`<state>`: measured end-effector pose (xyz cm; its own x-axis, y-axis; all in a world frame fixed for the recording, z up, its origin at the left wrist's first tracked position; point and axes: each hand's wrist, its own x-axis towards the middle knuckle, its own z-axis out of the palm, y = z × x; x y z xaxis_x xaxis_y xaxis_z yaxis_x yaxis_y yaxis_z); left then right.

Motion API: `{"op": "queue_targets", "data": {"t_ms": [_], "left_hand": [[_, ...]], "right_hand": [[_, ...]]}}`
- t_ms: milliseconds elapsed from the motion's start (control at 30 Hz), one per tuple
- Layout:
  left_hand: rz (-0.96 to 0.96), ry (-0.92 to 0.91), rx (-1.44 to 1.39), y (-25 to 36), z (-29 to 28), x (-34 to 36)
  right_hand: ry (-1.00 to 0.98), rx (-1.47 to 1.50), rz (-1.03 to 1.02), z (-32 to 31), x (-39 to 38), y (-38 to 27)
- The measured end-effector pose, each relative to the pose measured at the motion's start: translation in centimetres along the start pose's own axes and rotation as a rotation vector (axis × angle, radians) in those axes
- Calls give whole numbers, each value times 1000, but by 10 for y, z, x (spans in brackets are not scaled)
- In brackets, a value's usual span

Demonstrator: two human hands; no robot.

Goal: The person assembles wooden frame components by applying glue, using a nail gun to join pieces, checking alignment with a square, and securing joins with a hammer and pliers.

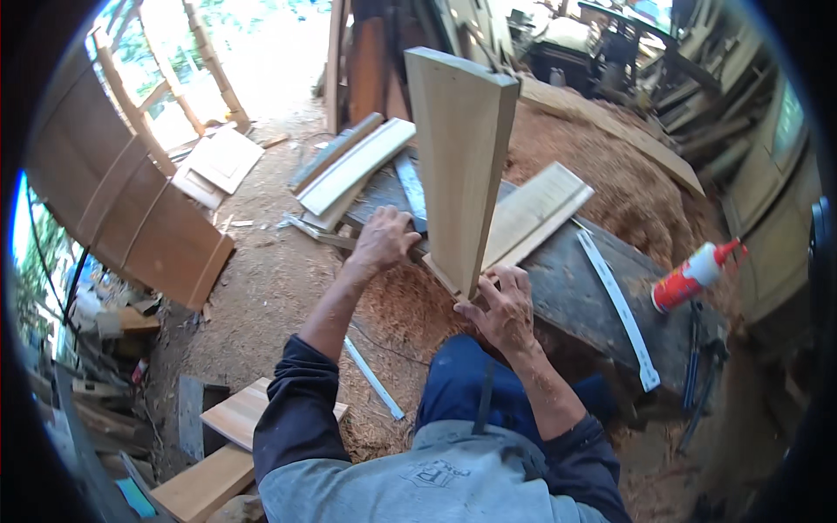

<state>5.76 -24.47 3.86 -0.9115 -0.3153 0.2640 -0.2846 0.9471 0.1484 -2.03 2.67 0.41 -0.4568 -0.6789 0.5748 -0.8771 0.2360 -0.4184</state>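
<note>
A thick wooden board stands nearly upright in front of me, its lower end at the near edge of the dark workbench. My right hand grips the board's bottom corner between thumb and fingers. To the left of the board, my left hand rests at the bench edge with curled fingers; whatever lies under its fingertips is hidden. Just beyond those fingers lies a flat, bluish metal strip. Behind the upright board, a grooved wooden panel lies across the bench.
Several wooden pieces lie at the bench's far left. A white strip and a red-and-white glue bottle are on the right. Sawdust covers the floor, with boards at lower left. A brown door panel leans left.
</note>
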Motion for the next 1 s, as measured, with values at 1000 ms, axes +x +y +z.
{"op": "queue_targets", "data": {"t_ms": [1000], "left_hand": [[-371, 640, -390, 87, 88, -56]], "right_hand": [[-162, -998, 534, -198, -150, 143]]}}
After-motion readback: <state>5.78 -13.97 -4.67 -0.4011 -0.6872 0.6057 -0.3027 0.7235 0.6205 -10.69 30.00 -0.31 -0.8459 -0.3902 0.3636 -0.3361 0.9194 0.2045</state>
